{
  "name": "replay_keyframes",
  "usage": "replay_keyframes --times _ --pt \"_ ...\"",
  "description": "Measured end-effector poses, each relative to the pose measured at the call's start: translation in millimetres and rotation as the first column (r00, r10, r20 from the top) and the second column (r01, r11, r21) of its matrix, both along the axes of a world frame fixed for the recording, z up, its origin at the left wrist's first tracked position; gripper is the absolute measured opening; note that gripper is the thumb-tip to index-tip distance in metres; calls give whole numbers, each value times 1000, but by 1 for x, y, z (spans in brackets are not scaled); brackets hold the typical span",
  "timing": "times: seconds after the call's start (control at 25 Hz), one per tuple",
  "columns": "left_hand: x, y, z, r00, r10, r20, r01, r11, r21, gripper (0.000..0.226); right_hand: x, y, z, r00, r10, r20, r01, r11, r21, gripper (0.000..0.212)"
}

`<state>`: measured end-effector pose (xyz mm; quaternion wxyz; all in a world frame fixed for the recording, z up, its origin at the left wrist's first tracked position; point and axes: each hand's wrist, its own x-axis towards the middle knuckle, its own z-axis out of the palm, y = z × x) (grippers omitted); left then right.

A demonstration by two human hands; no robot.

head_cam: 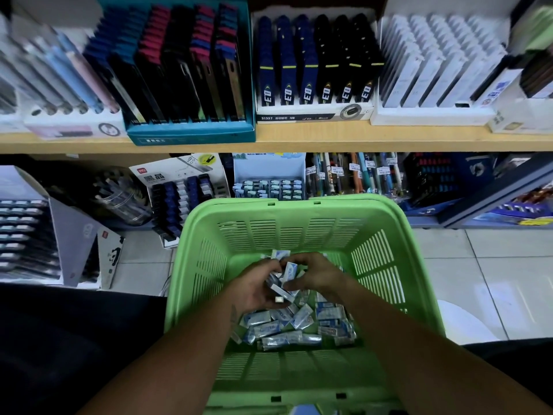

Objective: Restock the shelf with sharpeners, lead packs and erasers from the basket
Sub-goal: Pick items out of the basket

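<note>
A green plastic basket (302, 232) stands in front of me, its bottom covered with several small blue-and-white wrapped erasers (287, 324). Both my hands are down inside it. My left hand (254, 290) grips a small stack of erasers (279, 290). My right hand (314, 274) pinches one eraser (291, 269) against that stack. An open display box of similar erasers (270, 188) sits on the lower shelf just beyond the basket's far rim.
The wooden upper shelf (299, 136) carries display boxes of lead packs: a teal box (191, 133), a white box (314, 115) and more white boxes on the right. Below are a lead pack display (179, 199), pens (353, 175) and a clear jar (119, 196). Tiled floor lies to the right.
</note>
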<state>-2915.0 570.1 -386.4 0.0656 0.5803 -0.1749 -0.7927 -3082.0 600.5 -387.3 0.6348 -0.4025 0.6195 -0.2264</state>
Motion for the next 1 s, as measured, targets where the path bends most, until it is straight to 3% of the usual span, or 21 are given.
replay_keyframes --times 0.24,0.4,0.56,0.64,0.8,0.92,1.0 --pt "5 6 34 999 -1 -41 -6 987 -158 36 -7 -1 40 997 66 51 -61 993 -97 41" --pt "11 9 67 989 75 -128 -102 970 -219 25 -4 -4 80 991 109 74 -96 981 -169 35" --pt "10 11 93 966 191 -173 -236 924 -302 18 6 -1 101 978 9 209 15 994 -111 49" --pt "7 14 96 946 255 -200 -303 915 -266 2 10 -2 99 968 -17 252 28 999 -39 57" --pt "-8 19 102 931 341 -127 -359 918 -169 43 14 -1 91 977 -112 183 117 993 -17 40" --pt "-12 17 100 917 379 -125 -393 913 -112 55 16 1 89 968 -170 183 177 984 -22 37" --pt "-9 13 96 909 386 -159 -405 908 -106 46 16 1 88 959 -173 227 185 982 -34 37"
